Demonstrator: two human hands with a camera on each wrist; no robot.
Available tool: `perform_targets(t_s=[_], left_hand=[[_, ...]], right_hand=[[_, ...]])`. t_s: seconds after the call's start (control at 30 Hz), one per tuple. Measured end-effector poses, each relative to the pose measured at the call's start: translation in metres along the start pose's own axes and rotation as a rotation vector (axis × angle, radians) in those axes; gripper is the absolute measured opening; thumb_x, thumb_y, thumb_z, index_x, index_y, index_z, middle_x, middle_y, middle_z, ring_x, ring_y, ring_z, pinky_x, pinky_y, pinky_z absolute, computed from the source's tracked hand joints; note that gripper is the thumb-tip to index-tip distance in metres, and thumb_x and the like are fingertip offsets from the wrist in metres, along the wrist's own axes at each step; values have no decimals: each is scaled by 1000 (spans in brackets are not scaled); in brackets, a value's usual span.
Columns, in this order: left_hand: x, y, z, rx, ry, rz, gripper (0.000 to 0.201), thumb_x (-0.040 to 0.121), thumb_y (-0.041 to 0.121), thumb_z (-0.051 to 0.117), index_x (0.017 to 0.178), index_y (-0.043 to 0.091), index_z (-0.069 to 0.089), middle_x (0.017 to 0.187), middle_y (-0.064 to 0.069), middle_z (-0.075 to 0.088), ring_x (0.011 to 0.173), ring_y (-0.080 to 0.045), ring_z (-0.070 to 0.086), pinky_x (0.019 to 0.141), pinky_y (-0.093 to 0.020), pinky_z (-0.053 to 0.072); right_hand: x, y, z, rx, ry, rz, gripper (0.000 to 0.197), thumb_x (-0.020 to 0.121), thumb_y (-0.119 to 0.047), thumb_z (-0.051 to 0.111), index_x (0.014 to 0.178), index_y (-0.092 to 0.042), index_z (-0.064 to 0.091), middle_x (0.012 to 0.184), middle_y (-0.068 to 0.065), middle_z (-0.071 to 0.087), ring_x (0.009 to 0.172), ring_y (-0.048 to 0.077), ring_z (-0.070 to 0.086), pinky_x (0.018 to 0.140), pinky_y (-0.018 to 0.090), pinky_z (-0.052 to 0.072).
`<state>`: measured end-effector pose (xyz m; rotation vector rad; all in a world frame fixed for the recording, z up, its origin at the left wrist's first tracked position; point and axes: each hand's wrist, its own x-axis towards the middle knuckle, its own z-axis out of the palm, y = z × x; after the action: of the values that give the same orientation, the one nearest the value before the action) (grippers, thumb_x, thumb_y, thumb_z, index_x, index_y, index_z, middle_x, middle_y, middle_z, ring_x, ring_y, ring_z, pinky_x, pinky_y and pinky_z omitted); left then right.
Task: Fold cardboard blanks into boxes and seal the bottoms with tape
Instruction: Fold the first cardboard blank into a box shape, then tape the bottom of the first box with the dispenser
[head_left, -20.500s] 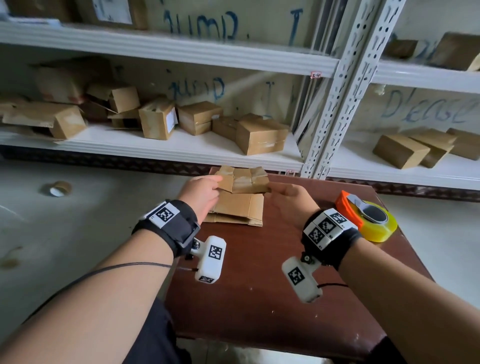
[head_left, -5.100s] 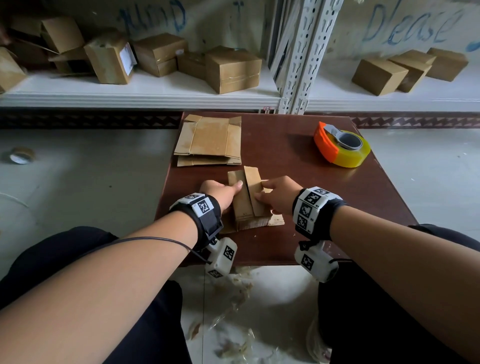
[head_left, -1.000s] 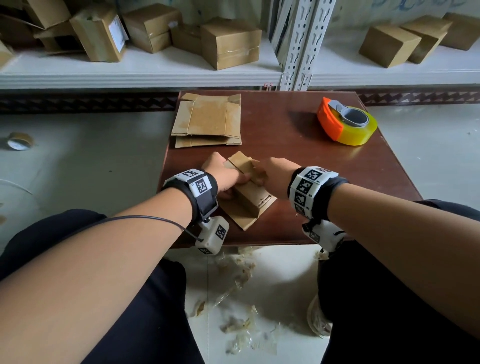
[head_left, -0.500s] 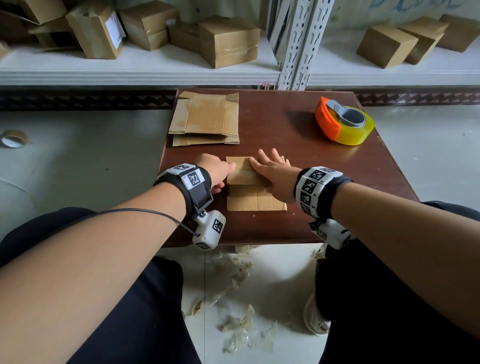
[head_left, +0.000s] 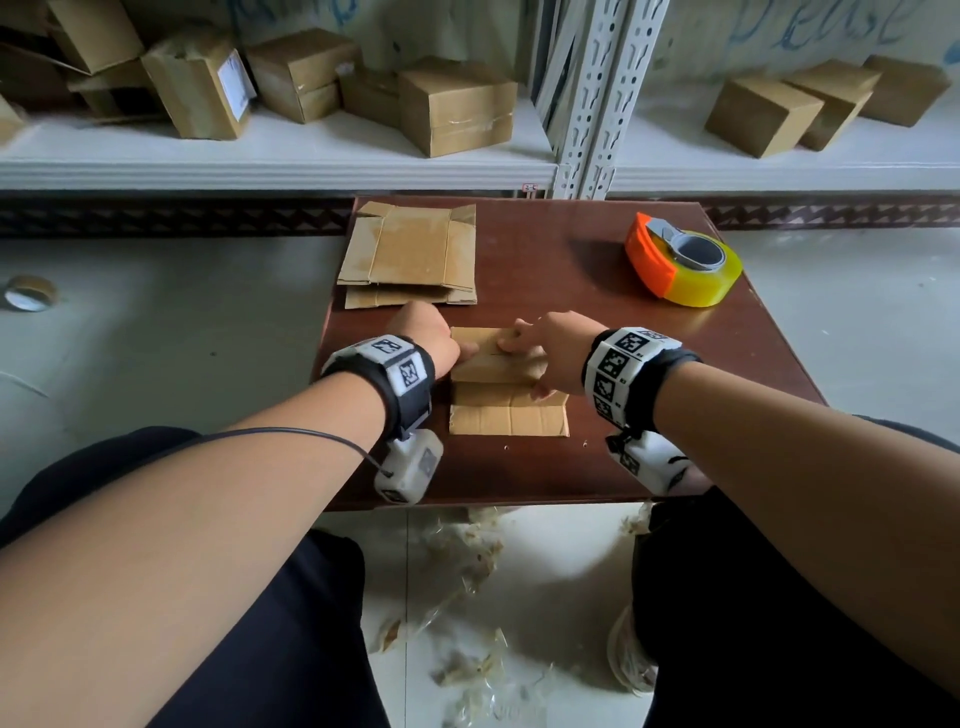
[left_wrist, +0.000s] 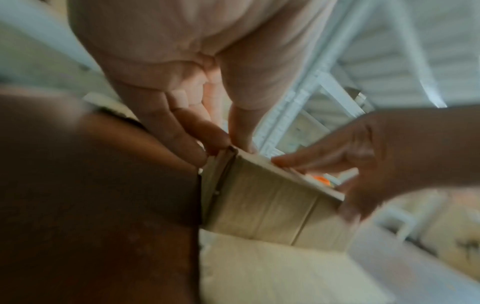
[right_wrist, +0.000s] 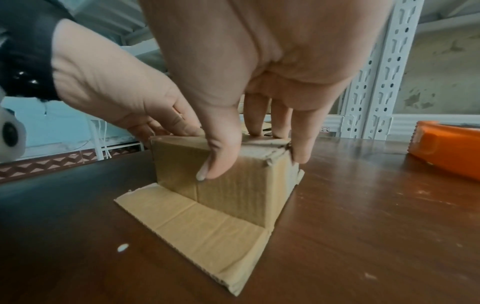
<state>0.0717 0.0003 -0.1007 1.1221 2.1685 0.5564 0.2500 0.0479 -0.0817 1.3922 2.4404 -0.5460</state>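
Right hand (right_wrist: 259, 86) grips box (right_wrist: 228, 185) top, thumb on front; left hand (head_left: 426, 335) pinches its left edge.

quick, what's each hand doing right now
Left hand: fingers pinch the left end of the small brown cardboard box.
Right hand: grips the box's top, thumb on the near wall.

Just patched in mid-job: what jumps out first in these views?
Both hands, left hand and right hand, hold a small brown cardboard box standing at the near middle of the dark wooden table. At the far right sits an orange and yellow tape dispenser, at the far left a stack of flat cardboard blanks.
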Motion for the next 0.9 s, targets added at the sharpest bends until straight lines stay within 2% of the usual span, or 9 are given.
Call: perform_targets(t_s=[0.07, 0.2, 0.27, 0.33, 0.43, 0.5, 0.63, 0.73, 0.9], left_hand=[[-4, 8, -1, 226, 73, 107, 46, 82, 47, 85, 98, 6, 72, 97, -13, 73, 94, -31, 70, 58, -33, 46], [5, 22, -2, 372, 98, 271, 43, 89, 30, 82, 125, 12, 68, 134, -10, 60, 118, -32, 63, 95, -38, 54], [9, 27, -4, 464, 42, 321, 20, 91, 18, 76, 111, 15, 77, 125, -6, 64, 113, -30, 65, 90, -36, 55], [8, 35, -1, 576, -14, 388, 19, 91, 12, 68, 108, 14, 76, 108, -4, 66, 105, -29, 66, 80, -36, 54], [8, 44, 11, 674, -80, 479, 33, 92, 35, 67, 118, 15, 68, 101, -2, 53, 103, -31, 64, 78, -37, 50], [8, 46, 18, 645, -121, 528, 42, 93, 51, 63, 124, 23, 65, 109, -1, 60, 104, -30, 65, 87, -39, 55], [13, 49, 21, 658, -134, 507, 43, 99, 43, 57, 136, 22, 62, 142, -9, 55, 114, -29, 63, 100, -41, 53], [7, 57, 25, 710, -107, 449, 46, 102, 42, 50, 143, 23, 54, 152, -13, 39, 132, -35, 50, 113, -47, 43], [7, 70, 35, 713, -84, 519, 47, 104, 28, 45, 149, 16, 51, 160, -18, 34, 148, -37, 30, 125, -46, 20]], right_hand=[[3, 2, -2, 23, 18, -9, 78, 80, -31, 88, 148, -44, 52, 154, -7, 52, 130, 25, 57, 103, 38, 51], [14, 2, -9, -73, 33, -67, 74, 88, -23, 80, 154, -31, 47, 160, 8, 42, 145, 33, 43, 115, 44, 40], [20, 0, -13, -101, 32, -74, 75, 89, -22, 79, 156, -30, 45, 162, 9, 39, 147, 34, 39, 120, 45, 35], [29, 0, -13, -103, 48, -88, 74, 88, -25, 80, 154, -30, 48, 160, 8, 42, 145, 34, 42, 118, 45, 37], [45, 3, -15, -64, 62, -73, 49, 96, -33, 71, 143, -28, 60, 154, 8, 52, 139, 33, 51, 111, 37, 44], [54, 6, -14, -64, 74, -81, 47, 100, -36, 63, 146, -25, 58, 163, 7, 42, 147, 29, 43, 114, 33, 39], [62, 10, -21, -61, 145, -71, 52, 100, -31, 65, 149, -17, 53, 157, 8, 48, 145, 28, 45, 112, 31, 37], [67, 8, -26, -78, 148, -45, 44, 94, -27, 72, 136, -20, 65, 139, 8, 64, 131, 29, 59, 105, 34, 48], [67, 7, -32, -171, 184, -124, 41, 94, -18, 67, 134, -17, 63, 134, 10, 64, 121, 34, 63, 96, 36, 51]])
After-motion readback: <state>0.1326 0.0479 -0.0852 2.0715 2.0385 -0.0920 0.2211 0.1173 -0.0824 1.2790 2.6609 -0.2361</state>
